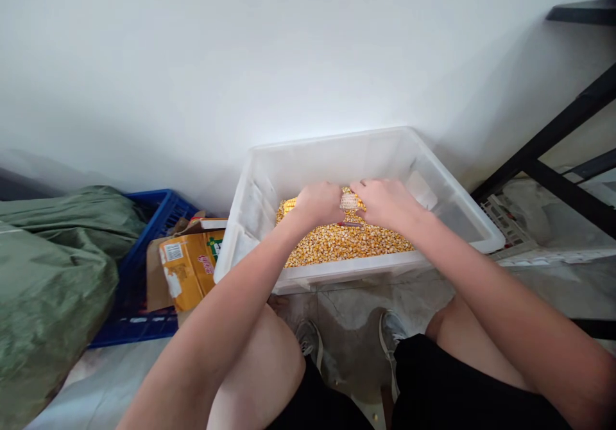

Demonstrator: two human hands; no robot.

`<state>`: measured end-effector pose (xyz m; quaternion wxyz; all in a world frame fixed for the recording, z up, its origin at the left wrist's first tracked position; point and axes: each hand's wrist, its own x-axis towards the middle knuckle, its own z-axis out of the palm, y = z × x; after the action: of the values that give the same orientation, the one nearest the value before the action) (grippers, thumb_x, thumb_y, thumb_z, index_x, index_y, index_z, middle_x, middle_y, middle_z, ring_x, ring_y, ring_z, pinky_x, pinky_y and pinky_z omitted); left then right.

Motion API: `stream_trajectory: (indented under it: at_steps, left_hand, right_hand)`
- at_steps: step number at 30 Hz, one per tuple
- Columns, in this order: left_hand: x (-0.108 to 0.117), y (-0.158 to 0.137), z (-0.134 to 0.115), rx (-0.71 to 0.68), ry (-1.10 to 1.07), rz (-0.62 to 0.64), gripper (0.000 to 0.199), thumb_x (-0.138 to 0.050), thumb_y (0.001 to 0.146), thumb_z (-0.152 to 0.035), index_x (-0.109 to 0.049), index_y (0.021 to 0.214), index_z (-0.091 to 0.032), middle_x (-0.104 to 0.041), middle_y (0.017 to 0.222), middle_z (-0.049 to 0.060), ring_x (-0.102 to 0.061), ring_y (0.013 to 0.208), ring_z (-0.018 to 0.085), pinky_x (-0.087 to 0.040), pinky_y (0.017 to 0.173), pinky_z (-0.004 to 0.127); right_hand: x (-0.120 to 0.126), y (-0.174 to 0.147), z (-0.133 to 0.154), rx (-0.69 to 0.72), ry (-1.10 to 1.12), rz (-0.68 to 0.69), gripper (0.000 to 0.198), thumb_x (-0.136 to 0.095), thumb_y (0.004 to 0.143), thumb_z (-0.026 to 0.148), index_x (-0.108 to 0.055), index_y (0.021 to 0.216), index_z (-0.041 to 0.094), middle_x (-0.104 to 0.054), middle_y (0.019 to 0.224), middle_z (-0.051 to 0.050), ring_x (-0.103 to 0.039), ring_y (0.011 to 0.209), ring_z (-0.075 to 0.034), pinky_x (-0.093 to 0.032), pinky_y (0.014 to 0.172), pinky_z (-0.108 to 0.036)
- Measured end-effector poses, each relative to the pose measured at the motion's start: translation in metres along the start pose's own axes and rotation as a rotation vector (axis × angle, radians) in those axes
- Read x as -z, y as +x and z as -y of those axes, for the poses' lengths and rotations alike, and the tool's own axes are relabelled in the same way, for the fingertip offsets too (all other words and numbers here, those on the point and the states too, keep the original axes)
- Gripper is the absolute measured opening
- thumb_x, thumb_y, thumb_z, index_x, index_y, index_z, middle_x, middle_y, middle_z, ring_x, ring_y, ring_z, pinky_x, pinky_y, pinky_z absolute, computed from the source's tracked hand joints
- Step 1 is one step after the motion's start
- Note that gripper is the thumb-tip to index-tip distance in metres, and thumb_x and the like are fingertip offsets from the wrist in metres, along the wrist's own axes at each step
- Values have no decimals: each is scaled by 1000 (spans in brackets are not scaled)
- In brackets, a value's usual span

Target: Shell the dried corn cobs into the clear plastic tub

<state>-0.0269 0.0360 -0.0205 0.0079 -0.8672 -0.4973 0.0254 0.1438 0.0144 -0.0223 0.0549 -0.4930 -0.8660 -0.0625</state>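
Well left of the fingers, green sheeting (pixel 62 257) lies bunched partly over a blue crate (pixel 161 215); nearer to them, a torn yellow carton (pixel 190 276) sits just beside the white plastic bin (pixel 332 160). Inside the bin, the left hand (pixel 320 204) has its fingers curled around a corn cob (pixel 350 201), whose partly bared stretch shows between the hands. Loose kernels (pixel 346 244) spread below the fingers. The right hand (pixel 387 204) grips the cob's other side. Well right of its fingers stands a black frame (pixel 572 112).

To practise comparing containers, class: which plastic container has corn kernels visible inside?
The translucent white tub in the middle: loose corn kernels show inside it, whereas the blue crate at left shows none.
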Motion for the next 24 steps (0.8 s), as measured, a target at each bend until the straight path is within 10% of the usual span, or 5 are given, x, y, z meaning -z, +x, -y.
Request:
stream_trajectory:
  at_steps: [17,24]
  left_hand:
    - [3,-1,-9,-79,123,10,33,-56,78,-42,-73,86,-14,-74,82,16,-71,77,33,-52,64,40]
    - [4,0,-5,-57,139,38,29,-59,74,-32,-73,92,-15,-73,84,15,-71,80,33,-51,66,39]
  right_hand:
    - [-9,5,-18,-20,332,237,27,-69,71,43,-65,82,19,-72,78,-7,-62,65,-19,-36,54,-29]
    - [-3,-2,-35,-115,997,379,43,-68,80,50,-67,113,21,-70,113,-7,-66,96,-22,-52,74,-28]
